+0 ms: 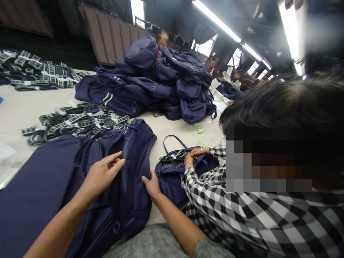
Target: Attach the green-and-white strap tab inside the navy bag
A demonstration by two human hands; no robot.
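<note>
A navy blue backpack (126,200) lies flat on the white table (21,107) in front of me. My left hand (103,173) rests on its upper fabric, fingers together and pinching a fold near the opening. My right hand (152,184) grips the bag's right edge. To the left lies more navy fabric (40,182), partly under the backpack.
A person in a checked shirt (242,211) sits close on my right, hands on another navy bag (174,172) with a strap bundle (172,156). A tall pile of navy backpacks (161,82) stands behind. Green-and-white straps (77,120) lie left. Other people sit farther back.
</note>
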